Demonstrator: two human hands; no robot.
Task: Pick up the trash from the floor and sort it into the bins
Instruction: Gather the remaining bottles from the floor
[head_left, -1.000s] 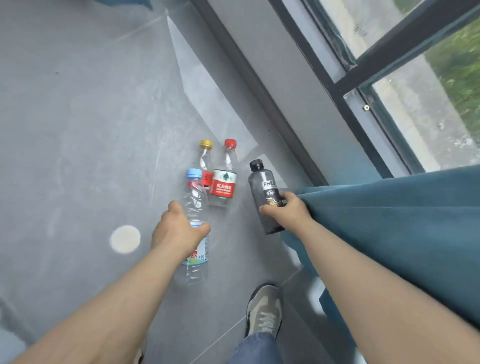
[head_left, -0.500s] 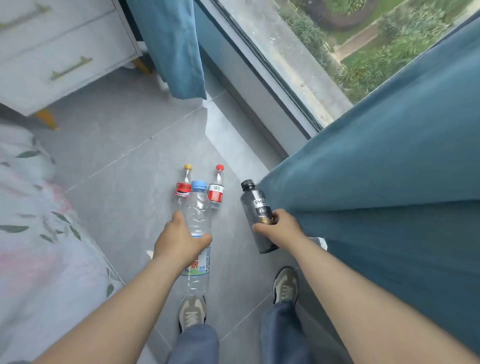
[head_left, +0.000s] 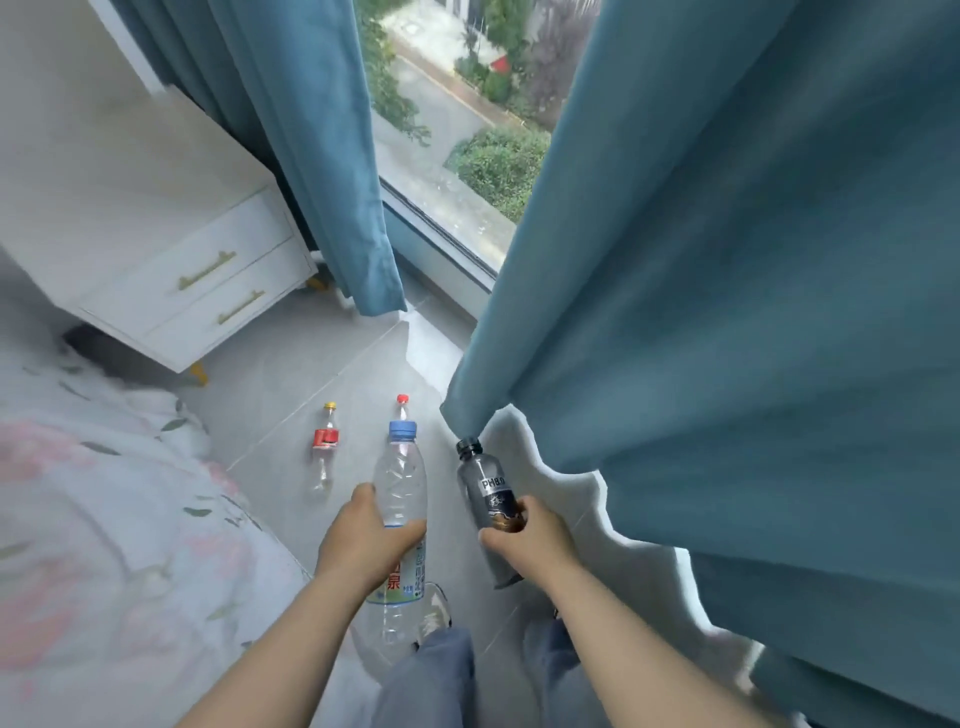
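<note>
Floral bedspread (head_left: 78, 519) at left, with a white drawer unit (head_left: 182, 270) behind it. Yellow-capped bottle (head_left: 324, 447) lay on the grey floor tiles (head_left: 291, 374). Left hand (head_left: 363, 540) gripped the clear blue-capped water bottle (head_left: 400, 478), fingers curled round its middle, bottle off the floor. Red-capped bottle (head_left: 401, 400) lay beyond, mostly hidden. Right hand (head_left: 530, 535) was wrapped round the grey black-capped bottle (head_left: 485, 483), its cap at the teal curtain's (head_left: 727, 312) hem.

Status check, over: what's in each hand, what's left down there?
Left hand grips clear bottle. Right hand grips dark bottle. On floor: yellow-capped bottle, red-capped bottle. No bins visible.
</note>
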